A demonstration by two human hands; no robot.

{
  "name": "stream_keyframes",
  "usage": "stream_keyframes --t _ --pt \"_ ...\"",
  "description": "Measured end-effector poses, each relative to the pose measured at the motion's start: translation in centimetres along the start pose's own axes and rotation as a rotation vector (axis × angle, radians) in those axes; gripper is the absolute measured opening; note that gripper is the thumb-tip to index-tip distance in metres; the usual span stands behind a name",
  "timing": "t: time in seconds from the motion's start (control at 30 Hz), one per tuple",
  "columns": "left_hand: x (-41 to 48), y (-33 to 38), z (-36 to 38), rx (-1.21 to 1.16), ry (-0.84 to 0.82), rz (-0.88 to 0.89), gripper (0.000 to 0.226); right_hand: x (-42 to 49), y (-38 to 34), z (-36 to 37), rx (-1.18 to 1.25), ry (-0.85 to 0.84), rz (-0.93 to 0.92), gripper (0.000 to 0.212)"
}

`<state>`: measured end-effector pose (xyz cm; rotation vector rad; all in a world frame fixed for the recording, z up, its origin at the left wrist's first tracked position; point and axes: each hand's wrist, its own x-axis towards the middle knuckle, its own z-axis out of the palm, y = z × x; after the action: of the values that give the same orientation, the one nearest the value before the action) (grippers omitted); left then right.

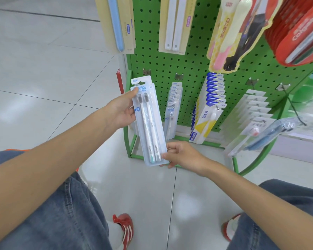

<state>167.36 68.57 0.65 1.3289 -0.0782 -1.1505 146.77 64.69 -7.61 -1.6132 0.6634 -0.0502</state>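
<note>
Head view: both hands hold toothbrush pack, arms outstretched.

Both hands hold a clear pack of two toothbrushes, the left hand gripping its top and the right hand pinching its bottom corner, just in front of a green pegboard rack hung with more toothbrush packs.
</note>
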Motion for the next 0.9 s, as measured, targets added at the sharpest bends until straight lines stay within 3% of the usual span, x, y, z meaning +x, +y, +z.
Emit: stream_keyframes --t 0.1,0.23,0.37,0.43,0.47,0.53,0.67,0.77,0.9 --pt "0.1 0.0 -0.1 0.056 0.026 0.089 0.011 0.1 0.0 -0.2 -0.003 0.019 -0.006 0.026" --pt "0.7 -0.3 -0.1 0.588 0.149 0.375 0.035 0.4 0.7 0.1 -0.125 0.077 -0.069 0.032" --pt "-1.0 -0.3 0.9 0.755 0.034 0.328 0.042 0.0 0.8 0.6 -0.334 0.137 -0.170 0.039" --pt "-1.3 -0.8 1.1 0.768 -0.023 0.328 0.030 -0.1 0.9 0.8 -0.477 0.170 -0.209 0.032" --pt "-1.3 -1.0 1.0 0.742 -0.036 0.325 0.042 0.0 1.1 0.9 -0.487 0.170 -0.195 0.033" --pt "-1.2 -1.2 1.0 0.682 -0.060 0.299 0.063 0.3 1.4 0.9 -0.430 0.175 -0.151 0.048" --pt "-1.4 -1.1 0.9 0.651 -0.070 0.340 0.046 1.0 1.6 0.4 -0.286 0.194 -0.113 0.068" --pt "-1.6 -1.2 0.9 0.655 -0.102 0.365 0.053 1.2 1.8 0.2 -0.336 0.206 -0.068 0.084" --pt "-1.5 -1.5 1.0 0.614 -0.105 0.419 0.042 1.6 2.3 0.0 -0.303 0.209 -0.036 0.071"
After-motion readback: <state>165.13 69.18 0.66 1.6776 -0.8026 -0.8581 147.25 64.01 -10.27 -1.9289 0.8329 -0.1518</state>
